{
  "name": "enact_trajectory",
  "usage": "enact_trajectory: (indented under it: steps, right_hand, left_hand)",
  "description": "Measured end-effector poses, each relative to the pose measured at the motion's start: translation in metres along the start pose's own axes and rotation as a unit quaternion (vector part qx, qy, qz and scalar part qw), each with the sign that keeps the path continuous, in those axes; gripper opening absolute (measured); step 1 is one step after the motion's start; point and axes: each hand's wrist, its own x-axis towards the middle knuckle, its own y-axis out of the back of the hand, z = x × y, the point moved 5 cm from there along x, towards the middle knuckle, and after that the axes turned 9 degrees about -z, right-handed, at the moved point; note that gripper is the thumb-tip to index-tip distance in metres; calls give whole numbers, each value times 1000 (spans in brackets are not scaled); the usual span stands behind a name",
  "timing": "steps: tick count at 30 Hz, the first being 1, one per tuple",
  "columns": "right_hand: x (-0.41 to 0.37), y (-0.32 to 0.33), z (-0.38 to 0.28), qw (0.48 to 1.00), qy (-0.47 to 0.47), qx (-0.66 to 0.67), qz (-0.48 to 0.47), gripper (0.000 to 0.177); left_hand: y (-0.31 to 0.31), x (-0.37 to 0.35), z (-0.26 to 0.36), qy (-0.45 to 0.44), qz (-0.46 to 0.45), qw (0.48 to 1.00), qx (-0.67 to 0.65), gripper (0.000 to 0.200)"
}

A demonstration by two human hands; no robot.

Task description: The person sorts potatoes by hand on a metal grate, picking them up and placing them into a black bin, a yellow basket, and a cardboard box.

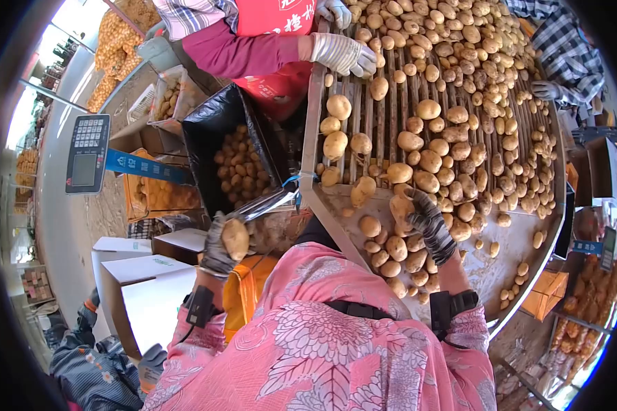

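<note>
My left hand, in a striped dark grey glove, is closed round a potato. It is beside the box at my left, over the white cartons. My right hand, gloved alike, is on the sorting table with its fingers curled against another potato. Several loose potatoes lie just below that hand on the table's metal end. More potatoes spread over the slats beyond it.
A box lined with black plastic holds potatoes at the left. Nearby are a scale display, white cartons and an orange crate. A co-worker's gloved hand rests at the table's far left; another's is at the right.
</note>
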Motion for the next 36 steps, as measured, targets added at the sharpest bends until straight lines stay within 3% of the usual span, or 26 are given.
enact_trajectory:
  steps: [3,5,6,7,9,10,11,13,15,19,23,24,25,27,28,31,32,33,35,36]
  right_hand:
    - [4,-9,-12,973,-15,228,-44,71]
    - [12,-12,-10,964,-15,265,-26,57]
    - [25,-5,3,980,15,197,-23,50]
    - [41,4,13,991,52,125,-20,43]
    - [59,-4,12,998,42,-45,16,33]
    - [64,-21,-11,963,19,-264,-45,34]
    - [64,-40,-31,878,-11,-469,-95,36]
    - [67,-72,-43,733,6,-671,-108,42]
    - [63,-92,-61,663,-128,-718,-172,51]
    - [74,-82,-30,610,-44,-773,-169,61]
    - [80,-80,-32,681,-54,-719,-130,55]
    - [79,-77,-36,703,-55,-697,-131,58]
    - [79,-69,-30,705,-60,-695,-127,58]
    - [85,-48,-26,860,10,-507,-52,61]
    - [82,-49,-29,860,7,-508,-51,61]
    - [67,-47,-40,964,-9,-265,14,60]
    - [55,-60,-54,969,65,-237,17,60]
    - [47,-69,-63,957,67,-281,21,58]
    - [36,-83,-76,902,82,-420,55,54]
    - [39,-84,-72,893,131,-427,46,54]
  left_hand:
    - [-24,-5,-4,8,-11,1000,-9,50]
    - [-8,12,-27,-13,8,1000,11,49]
    - [0,22,-35,-37,30,998,36,48]
    - [-45,20,-36,32,-22,999,11,45]
    - [-75,28,-47,90,-85,992,-20,45]
    - [-88,32,-48,87,-116,989,-4,46]
    - [-97,34,-50,86,-146,986,13,48]
    - [-103,38,-54,101,-153,983,-11,51]
    - [-99,41,-56,105,-150,983,-13,53]
    - [-100,41,-57,133,-113,982,-74,38]
    - [-127,46,-58,133,-94,983,-79,30]
    - [-126,51,-62,125,-144,978,-84,44]
    - [-135,55,-66,131,-146,977,-83,44]
    - [-166,65,-71,123,-231,963,-62,58]
    - [-177,65,-74,164,-309,929,-124,68]
    - [-199,80,-93,202,-307,925,-93,66]
    - [-208,83,-100,203,-351,904,-135,62]
    - [-189,101,-122,231,-305,911,-153,60]
    - [-185,114,-131,246,-316,907,-130,61]
    - [-188,108,-127,248,-298,908,-158,58]
